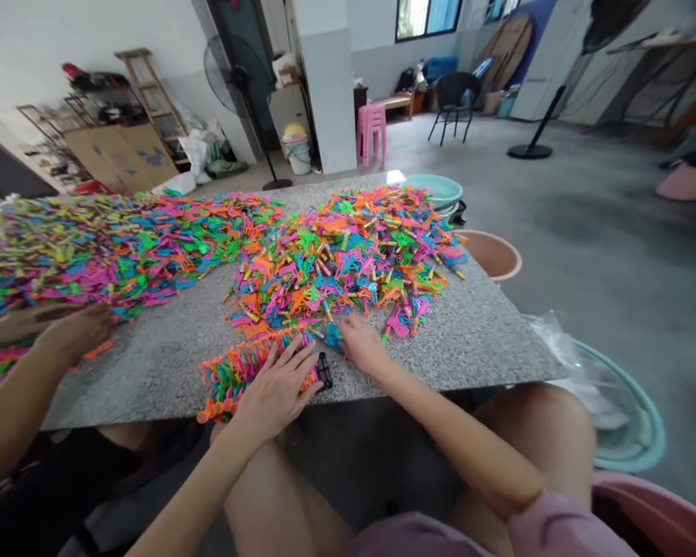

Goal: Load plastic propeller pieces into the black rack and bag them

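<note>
My left hand (275, 391) lies with its fingers spread over a tight row of small coloured plastic pieces (232, 371). Their orange round ends face the table edge. A black plastic rack (325, 371) shows at the row's right end; its remainder is hidden beneath the pieces and my hand. Just right of it, my right hand (364, 346) is closed, fingertips pinching a small blue plastic piece (332, 337). Beyond both hands rises a loose heap of similar pieces (348, 255) in pink, orange, green and blue, some with shiny gold tubes.
At left, a co-worker's hands (81, 333) work by another long heap (121, 240) on the speckled stone table (487, 333). A brown basin (493, 255) and a turquoise basin (435, 188) stand past the right edge. A plastic bag (574, 363) lies in a tub near my knee.
</note>
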The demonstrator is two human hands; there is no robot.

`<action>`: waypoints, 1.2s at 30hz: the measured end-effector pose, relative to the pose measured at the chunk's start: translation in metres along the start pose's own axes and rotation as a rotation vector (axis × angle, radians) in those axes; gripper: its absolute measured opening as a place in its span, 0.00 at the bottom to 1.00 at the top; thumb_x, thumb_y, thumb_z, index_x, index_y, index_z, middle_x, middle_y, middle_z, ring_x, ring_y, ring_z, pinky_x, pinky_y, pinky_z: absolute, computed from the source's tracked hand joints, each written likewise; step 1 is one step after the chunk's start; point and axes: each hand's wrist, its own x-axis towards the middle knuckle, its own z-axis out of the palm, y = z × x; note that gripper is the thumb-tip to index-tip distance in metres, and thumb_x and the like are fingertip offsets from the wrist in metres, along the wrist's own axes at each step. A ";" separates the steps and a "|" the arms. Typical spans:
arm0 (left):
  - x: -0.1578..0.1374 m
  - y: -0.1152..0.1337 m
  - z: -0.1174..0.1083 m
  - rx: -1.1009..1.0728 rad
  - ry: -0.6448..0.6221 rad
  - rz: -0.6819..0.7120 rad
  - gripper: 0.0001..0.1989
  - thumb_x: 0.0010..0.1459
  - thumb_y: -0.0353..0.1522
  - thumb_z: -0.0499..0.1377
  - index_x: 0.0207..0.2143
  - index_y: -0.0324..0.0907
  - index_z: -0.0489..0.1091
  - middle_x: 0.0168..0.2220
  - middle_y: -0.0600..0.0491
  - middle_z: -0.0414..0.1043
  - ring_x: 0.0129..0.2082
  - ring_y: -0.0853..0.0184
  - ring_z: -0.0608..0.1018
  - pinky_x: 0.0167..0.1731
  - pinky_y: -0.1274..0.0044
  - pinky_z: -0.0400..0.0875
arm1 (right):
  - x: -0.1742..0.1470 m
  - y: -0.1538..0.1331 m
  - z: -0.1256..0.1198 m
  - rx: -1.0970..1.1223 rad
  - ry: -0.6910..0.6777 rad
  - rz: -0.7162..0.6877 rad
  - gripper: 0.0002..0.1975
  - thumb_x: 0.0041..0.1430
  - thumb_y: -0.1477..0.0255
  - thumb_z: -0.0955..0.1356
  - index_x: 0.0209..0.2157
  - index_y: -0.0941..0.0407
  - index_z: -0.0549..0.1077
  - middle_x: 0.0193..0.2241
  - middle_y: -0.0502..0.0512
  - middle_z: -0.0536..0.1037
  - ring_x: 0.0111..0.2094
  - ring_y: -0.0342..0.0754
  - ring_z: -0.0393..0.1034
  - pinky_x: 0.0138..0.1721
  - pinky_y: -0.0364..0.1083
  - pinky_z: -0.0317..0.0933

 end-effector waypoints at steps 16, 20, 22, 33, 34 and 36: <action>0.001 -0.008 0.005 -0.143 -0.044 -0.035 0.23 0.63 0.42 0.54 0.58 0.42 0.65 0.65 0.45 0.59 0.67 0.53 0.56 0.63 0.51 0.49 | -0.059 0.042 0.005 -0.081 0.101 0.023 0.14 0.68 0.72 0.58 0.50 0.58 0.69 0.46 0.63 0.76 0.46 0.52 0.71 0.44 0.48 0.63; 0.000 -0.009 0.007 -0.116 -0.017 -0.022 0.22 0.63 0.41 0.55 0.57 0.41 0.66 0.64 0.44 0.60 0.67 0.52 0.55 0.63 0.51 0.49 | -0.043 0.011 0.013 -0.054 -0.018 0.285 0.16 0.66 0.62 0.62 0.47 0.60 0.67 0.31 0.63 0.78 0.35 0.55 0.76 0.33 0.47 0.63; 0.000 -0.010 0.008 -0.119 -0.002 -0.021 0.21 0.64 0.40 0.54 0.56 0.41 0.66 0.63 0.44 0.61 0.67 0.53 0.55 0.63 0.52 0.50 | -0.039 0.008 0.013 -0.016 -0.053 0.371 0.13 0.62 0.66 0.66 0.44 0.60 0.68 0.32 0.64 0.78 0.36 0.57 0.76 0.33 0.47 0.63; 0.001 -0.004 0.003 -0.150 -0.032 -0.059 0.24 0.61 0.38 0.57 0.57 0.40 0.63 0.64 0.43 0.59 0.67 0.52 0.53 0.63 0.52 0.49 | -0.077 0.010 0.016 1.294 0.051 0.618 0.19 0.43 0.65 0.73 0.33 0.54 0.62 0.16 0.42 0.70 0.15 0.42 0.65 0.15 0.39 0.55; 0.001 -0.004 0.002 -0.152 -0.046 -0.061 0.24 0.60 0.37 0.58 0.57 0.39 0.63 0.65 0.42 0.58 0.68 0.52 0.53 0.63 0.52 0.49 | -0.073 0.002 0.019 1.357 0.005 0.599 0.19 0.40 0.64 0.74 0.31 0.54 0.63 0.16 0.43 0.70 0.15 0.41 0.63 0.14 0.39 0.52; 0.002 -0.003 0.000 -0.151 -0.067 -0.064 0.25 0.60 0.36 0.59 0.57 0.38 0.62 0.65 0.41 0.57 0.68 0.51 0.52 0.63 0.51 0.49 | -0.064 -0.012 0.024 1.439 -0.069 0.537 0.19 0.39 0.62 0.74 0.29 0.55 0.65 0.18 0.44 0.70 0.16 0.39 0.62 0.13 0.38 0.48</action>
